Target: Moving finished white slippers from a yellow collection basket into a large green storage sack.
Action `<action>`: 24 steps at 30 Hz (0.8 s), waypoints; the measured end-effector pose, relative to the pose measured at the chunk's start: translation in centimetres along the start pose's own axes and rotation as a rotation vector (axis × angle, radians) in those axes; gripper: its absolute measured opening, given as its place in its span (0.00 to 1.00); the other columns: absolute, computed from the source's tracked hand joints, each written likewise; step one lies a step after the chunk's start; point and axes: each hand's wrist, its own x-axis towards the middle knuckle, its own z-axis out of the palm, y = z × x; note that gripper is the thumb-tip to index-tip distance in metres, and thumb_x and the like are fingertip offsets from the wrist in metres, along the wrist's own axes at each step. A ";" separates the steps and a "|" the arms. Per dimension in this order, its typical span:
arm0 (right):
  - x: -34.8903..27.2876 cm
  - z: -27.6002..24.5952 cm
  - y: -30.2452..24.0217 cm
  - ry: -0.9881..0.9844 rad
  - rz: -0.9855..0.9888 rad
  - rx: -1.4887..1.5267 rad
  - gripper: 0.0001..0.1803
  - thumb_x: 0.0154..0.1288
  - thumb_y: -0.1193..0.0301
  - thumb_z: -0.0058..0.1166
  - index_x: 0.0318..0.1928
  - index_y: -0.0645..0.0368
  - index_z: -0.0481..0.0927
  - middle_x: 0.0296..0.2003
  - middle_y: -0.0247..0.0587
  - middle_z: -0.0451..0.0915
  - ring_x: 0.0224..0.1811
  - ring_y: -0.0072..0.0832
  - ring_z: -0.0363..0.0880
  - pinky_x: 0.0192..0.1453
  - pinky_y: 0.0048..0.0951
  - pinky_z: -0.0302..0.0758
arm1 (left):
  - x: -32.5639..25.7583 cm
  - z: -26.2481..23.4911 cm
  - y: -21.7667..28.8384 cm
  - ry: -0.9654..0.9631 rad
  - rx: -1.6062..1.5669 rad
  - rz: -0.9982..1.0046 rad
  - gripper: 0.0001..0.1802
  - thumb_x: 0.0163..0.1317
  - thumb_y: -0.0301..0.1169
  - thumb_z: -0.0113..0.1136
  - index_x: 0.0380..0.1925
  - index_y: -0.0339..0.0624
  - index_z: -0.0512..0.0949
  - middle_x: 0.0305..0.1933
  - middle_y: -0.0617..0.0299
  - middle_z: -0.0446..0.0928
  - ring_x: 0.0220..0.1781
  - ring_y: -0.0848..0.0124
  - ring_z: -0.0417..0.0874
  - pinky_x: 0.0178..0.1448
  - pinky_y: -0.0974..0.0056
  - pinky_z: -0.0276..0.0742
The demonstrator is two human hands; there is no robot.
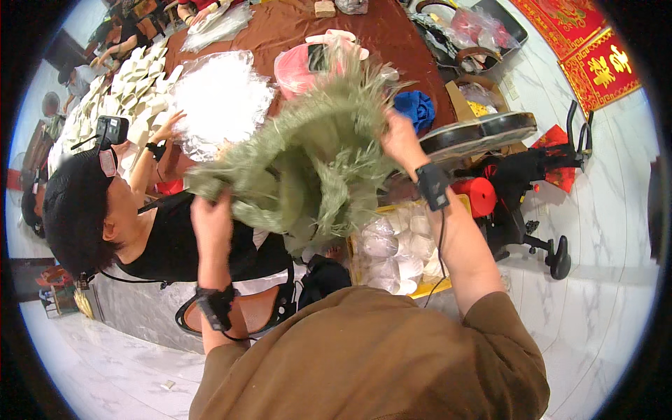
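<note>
A green woven sack (301, 171) with frayed, stringy edges is spread between my two hands, in front of me and above the table's near edge. The sack is smeared by motion. My left hand (211, 218) is closed on its lower left edge. My right hand (402, 143) grips its upper right edge. Beneath the sack stands a yellow crate (428, 290) with several white, rounded pieces (399, 246) in clear wrapping. Part of that crate is hidden by the sack and my right forearm.
Beside me on the left sits a co-worker (84, 203) in a black cap, reaching over the brown-covered table (392, 42). White plastic bags (220, 98), a pink bundle (297, 70) and a blue cloth (416, 110) lie there. A round-edged machine table (483, 136) stands at right.
</note>
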 end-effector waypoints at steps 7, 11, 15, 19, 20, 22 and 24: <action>-2.8 4.1 3.0 -0.235 0.798 1.181 0.14 0.67 0.70 0.51 0.51 0.60 0.76 0.45 0.31 0.79 0.45 0.25 0.76 0.50 0.30 0.72 | 0.3 4.0 -7.6 -0.009 -0.983 -0.519 0.19 0.69 0.32 0.45 0.58 0.40 0.66 0.58 0.54 0.70 0.60 0.58 0.71 0.62 0.50 0.68; -0.5 0.7 1.2 -0.135 0.553 1.275 0.15 0.67 0.68 0.52 0.52 0.59 0.75 0.45 0.32 0.79 0.44 0.25 0.76 0.50 0.30 0.73 | 0.6 4.0 -4.9 -0.009 -0.755 -0.253 0.21 0.67 0.38 0.51 0.56 0.38 0.68 0.54 0.56 0.73 0.52 0.62 0.77 0.54 0.56 0.74; -0.6 -2.5 -0.4 -0.364 0.369 -0.012 0.23 0.59 0.66 0.57 0.51 0.67 0.71 0.47 0.58 0.76 0.53 0.41 0.75 0.56 0.34 0.69 | 0.0 5.1 -3.2 0.026 0.201 0.194 0.37 0.55 0.32 0.64 0.63 0.40 0.58 0.61 0.47 0.66 0.56 0.55 0.73 0.57 0.53 0.70; -0.9 -3.9 -1.6 -0.236 0.577 1.170 0.13 0.67 0.74 0.50 0.51 0.62 0.74 0.45 0.35 0.78 0.48 0.25 0.76 0.53 0.28 0.73 | 0.2 7.5 -2.4 0.233 1.032 0.435 0.52 0.44 0.25 0.69 0.69 0.43 0.49 0.67 0.40 0.55 0.65 0.47 0.63 0.63 0.50 0.62; -0.5 -3.9 -1.8 -0.245 0.561 1.180 0.13 0.67 0.74 0.50 0.51 0.62 0.74 0.45 0.35 0.78 0.48 0.25 0.76 0.53 0.28 0.73 | 0.0 8.6 -2.3 0.328 1.047 0.629 0.49 0.45 0.25 0.68 0.67 0.43 0.52 0.67 0.41 0.56 0.65 0.44 0.61 0.63 0.50 0.60; 0.4 -3.7 -2.3 -0.174 0.745 1.286 0.13 0.66 0.72 0.51 0.50 0.62 0.75 0.43 0.36 0.79 0.43 0.25 0.78 0.48 0.29 0.76 | -0.7 11.0 -2.1 0.161 0.801 0.918 0.42 0.45 0.26 0.68 0.63 0.41 0.59 0.66 0.43 0.58 0.66 0.46 0.60 0.64 0.49 0.58; 1.4 -3.2 -2.6 -0.216 0.765 1.361 0.13 0.67 0.70 0.51 0.50 0.60 0.76 0.44 0.36 0.80 0.44 0.26 0.79 0.49 0.30 0.76 | -2.2 13.6 -2.4 -0.195 0.548 0.993 0.41 0.45 0.31 0.69 0.61 0.42 0.62 0.64 0.45 0.61 0.65 0.48 0.62 0.64 0.49 0.59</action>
